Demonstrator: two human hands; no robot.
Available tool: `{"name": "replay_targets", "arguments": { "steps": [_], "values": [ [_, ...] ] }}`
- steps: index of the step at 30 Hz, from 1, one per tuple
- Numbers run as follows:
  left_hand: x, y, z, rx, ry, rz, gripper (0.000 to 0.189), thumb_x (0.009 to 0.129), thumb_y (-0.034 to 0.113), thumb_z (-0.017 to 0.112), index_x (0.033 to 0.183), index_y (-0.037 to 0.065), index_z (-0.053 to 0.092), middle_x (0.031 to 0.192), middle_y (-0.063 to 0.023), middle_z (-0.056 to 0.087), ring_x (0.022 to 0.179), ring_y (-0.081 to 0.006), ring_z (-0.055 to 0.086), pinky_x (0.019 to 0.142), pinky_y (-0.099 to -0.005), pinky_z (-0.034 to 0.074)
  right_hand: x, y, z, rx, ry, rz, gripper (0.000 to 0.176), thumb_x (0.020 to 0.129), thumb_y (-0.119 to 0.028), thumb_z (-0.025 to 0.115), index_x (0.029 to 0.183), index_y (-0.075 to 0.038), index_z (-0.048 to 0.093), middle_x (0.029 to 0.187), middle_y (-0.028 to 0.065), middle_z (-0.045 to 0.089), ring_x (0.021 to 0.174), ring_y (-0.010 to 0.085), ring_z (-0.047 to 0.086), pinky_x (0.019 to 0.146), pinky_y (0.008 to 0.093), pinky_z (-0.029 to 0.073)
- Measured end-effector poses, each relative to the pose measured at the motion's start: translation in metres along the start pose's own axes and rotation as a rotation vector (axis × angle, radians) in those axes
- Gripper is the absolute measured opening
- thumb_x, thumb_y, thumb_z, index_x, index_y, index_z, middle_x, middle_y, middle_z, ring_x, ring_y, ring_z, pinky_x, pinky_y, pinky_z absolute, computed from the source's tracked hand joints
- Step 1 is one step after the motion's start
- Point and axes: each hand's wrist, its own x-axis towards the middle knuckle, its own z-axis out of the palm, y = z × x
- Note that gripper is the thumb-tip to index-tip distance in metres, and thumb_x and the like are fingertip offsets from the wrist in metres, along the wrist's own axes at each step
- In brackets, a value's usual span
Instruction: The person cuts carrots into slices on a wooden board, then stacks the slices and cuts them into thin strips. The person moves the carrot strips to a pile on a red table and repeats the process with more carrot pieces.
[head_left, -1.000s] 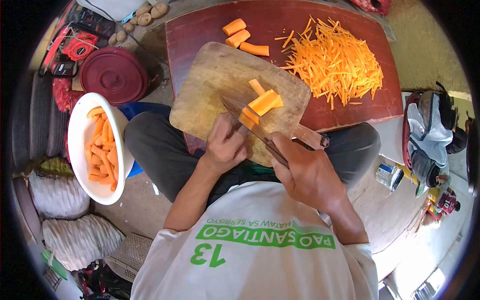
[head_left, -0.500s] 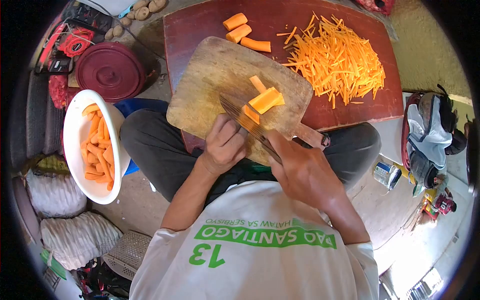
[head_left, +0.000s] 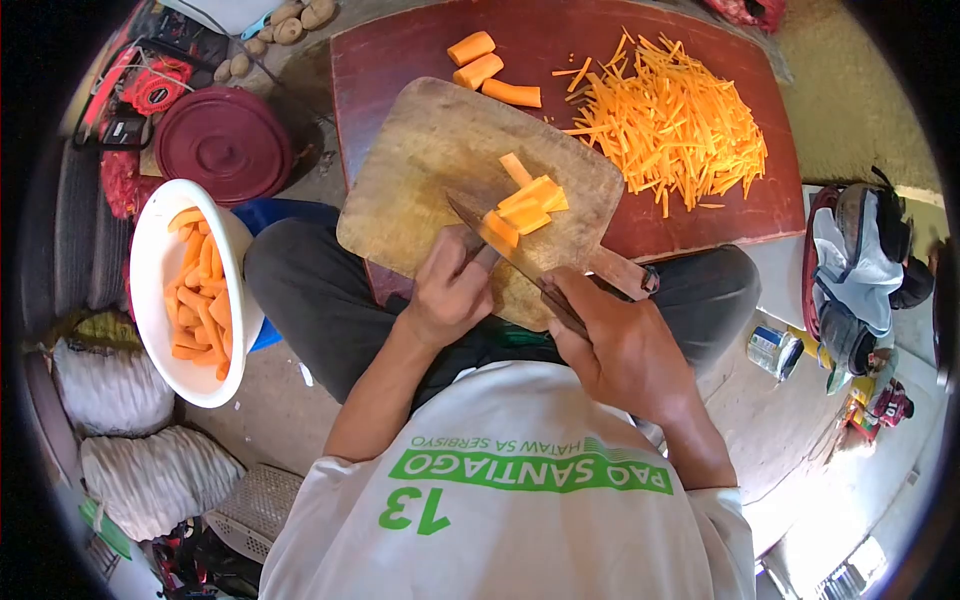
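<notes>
My right hand (head_left: pixel 625 345) is wrapped round the handle of a kitchen knife (head_left: pixel 525 262), whose blade slants up and left over the wooden chopping board (head_left: pixel 410 170). My left hand (head_left: pixel 450 285) is closed with curled fingers beside the blade, at the board's near edge; whatever it holds is hidden. A small carrot slice (head_left: pixel 500 229) lies against the blade's far side. Just beyond it, cut carrot slices (head_left: pixel 535 200) rest on the board in a loose stack. The board lies tilted across my lap and the red table edge.
On the red table (head_left: pixel 390 50) are a heap of carrot strips (head_left: pixel 680 120) and three carrot chunks (head_left: pixel 478 70). A white basin (head_left: pixel 240 330) of peeled carrots (head_left: pixel 200 300) stands at left, near a lidded maroon bucket (head_left: pixel 222 143). A tin can (head_left: pixel 772 350) sits on the floor at right.
The knife and right hand have shifted slightly nearer and to the right. Another slice now shows on the stack beyond the blade. My left hand stays closed in nearly the same place.
</notes>
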Motion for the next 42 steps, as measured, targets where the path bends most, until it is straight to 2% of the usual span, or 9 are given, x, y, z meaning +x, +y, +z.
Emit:
{"name": "replay_targets", "arguments": {
  "steps": [10,15,18,21,24,28,30,36,42],
  "values": [
    [0.002,-0.004,0.0,-0.02,0.023,0.051,0.047,0.059,-0.003,0.077,0.106,-0.009,0.073,0.094,-0.0159,0.055,0.083,-0.0369,0.062,0.07,-0.0453,0.053,-0.006,-0.004,-0.007,-0.081,-0.057,-0.01,0.05,0.099,-0.011,0.075,0.144,0.002,0.057,0.113,0.0226,0.078,0.091,0.0441,0.078,0.073,0.0503,0.062],
    [-0.001,-0.005,-0.001,-0.021,0.01,0.057,0.048,0.059,-0.003,0.076,0.107,-0.01,0.072,0.1,-0.0189,0.06,0.087,-0.0396,0.065,0.076,-0.0457,0.057,0.003,-0.001,0.0,-0.104,-0.073,0.001,0.05,0.1,-0.014,0.074,0.145,0.002,0.056,0.105,0.0218,0.077,0.087,0.0452,0.077,0.072,0.052,0.061],
    [0.004,-0.003,-0.004,-0.02,-0.008,0.061,0.049,0.061,-0.004,0.076,0.109,-0.01,0.071,0.105,-0.0208,0.063,0.091,-0.0414,0.067,0.079,-0.0465,0.059,0.02,0.016,0.024,-0.153,0.01,-0.065,0.047,0.101,-0.014,0.071,0.143,0.001,0.056,0.099,0.0225,0.076,0.087,0.0472,0.075,0.074,0.0539,0.06],
    [0.002,-0.003,-0.003,-0.034,0.015,0.053,0.05,0.063,-0.008,0.075,0.112,-0.01,0.071,0.108,-0.0218,0.064,0.093,-0.042,0.069,0.081,-0.0465,0.06,0.037,0.028,0.035,-0.188,0.017,-0.107,0.044,0.101,-0.017,0.068,0.139,0.001,0.056,0.091,0.0263,0.075,0.084,0.046,0.076,0.069,0.0574,0.058],
    [-0.003,-0.002,0.0,-0.014,0.036,0.043,0.05,0.065,-0.012,0.074,0.114,-0.009,0.07,0.11,-0.0226,0.064,0.094,-0.0417,0.069,0.08,-0.0459,0.061,0.046,0.032,0.026,-0.162,-0.068,-0.011,0.042,0.101,-0.019,0.068,0.137,0.001,0.057,0.094,0.0279,0.075,0.087,0.0469,0.075,0.074,0.0586,0.058],
    [-0.005,-0.002,0.005,-0.015,0.076,0.004,0.046,0.073,-0.019,0.071,0.118,-0.007,0.073,0.105,-0.0227,0.068,0.089,-0.0382,0.071,0.075,-0.0405,0.06,0.043,0.034,0.016,0.017,0.014,-0.039,0.038,0.102,-0.019,0.069,0.135,-0.001,0.06,0.095,0.028,0.074,0.091,0.0484,0.074,0.079,0.0574,0.057],
    [-0.008,-0.001,0.004,0.003,0.063,-0.021,0.049,0.069,-0.016,0.072,0.117,-0.007,0.073,0.106,-0.0221,0.067,0.091,-0.0387,0.071,0.076,-0.0425,0.06,0.031,0.016,0.005,0.09,0.048,-0.053,0.033,0.103,-0.016,0.07,0.133,-0.003,0.064,0.099,0.0282,0.073,0.096,0.0502,0.072,0.081,0.0545,0.056],
    [-0.006,0.003,0.001,0.041,0.043,-0.039,0.05,0.067,-0.013,0.073,0.117,-0.008,0.073,0.102,-0.0208,0.068,0.091,-0.0376,0.07,0.076,-0.0425,0.06,0.004,0.005,0.004,-0.117,0.073,-0.104,0.038,0.103,-0.017,0.074,0.136,-0.003,0.063,0.103,0.0254,0.076,0.095,0.0473,0.075,0.079,0.0534,0.058],
    [-0.001,-0.003,0.0,0.008,0.049,0.025,0.053,0.064,-0.009,0.073,0.116,-0.009,0.073,0.101,-0.0209,0.067,0.092,-0.039,0.07,0.079,-0.0447,0.06,-0.002,-0.001,0.001,-0.043,0.005,-0.014,0.04,0.103,-0.016,0.074,0.138,-0.002,0.062,0.103,0.0237,0.077,0.093,0.0482,0.076,0.077,0.0523,0.059]
  ]
}}
